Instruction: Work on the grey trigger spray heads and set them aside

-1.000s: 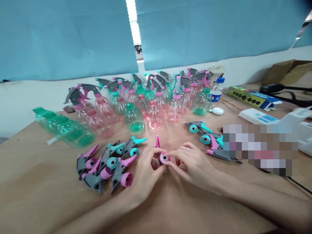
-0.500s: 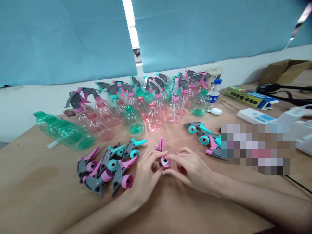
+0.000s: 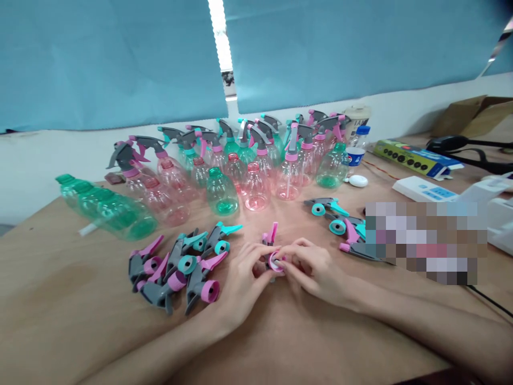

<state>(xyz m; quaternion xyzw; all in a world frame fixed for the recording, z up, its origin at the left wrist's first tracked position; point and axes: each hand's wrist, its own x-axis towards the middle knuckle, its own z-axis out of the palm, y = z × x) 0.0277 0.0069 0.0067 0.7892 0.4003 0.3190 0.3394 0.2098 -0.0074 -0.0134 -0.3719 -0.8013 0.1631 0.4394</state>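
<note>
Close to the table's front, my left hand (image 3: pixel 245 275) is closed around a pink and grey trigger spray head (image 3: pixel 273 235), its pink collar turned toward me. A whitish ring shows inside that collar. My right hand (image 3: pixel 315 267) has its thumb and forefinger pinched together at the collar's opening; whatever sits between those fingertips is too small to make out. Left of my left hand lies a pile of loose spray heads (image 3: pixel 176 278), with pink or turquoise collars. A few more loose heads (image 3: pixel 337 227) lie beyond my right hand, partly covered by a pixelated patch.
Pink and green spray bottles (image 3: pixel 256 187), some without heads, stand in rows along the wall. Green bottles (image 3: pixel 108 208) lie at the left. To the right are a drink bottle (image 3: pixel 356 155), a long yellow-blue box (image 3: pixel 417 159) and a white power strip (image 3: pixel 425 190).
My right fingertips have moved from the collar's rim into its opening. The spray head has tilted slightly, and a whitish ring now shows inside its collar.
</note>
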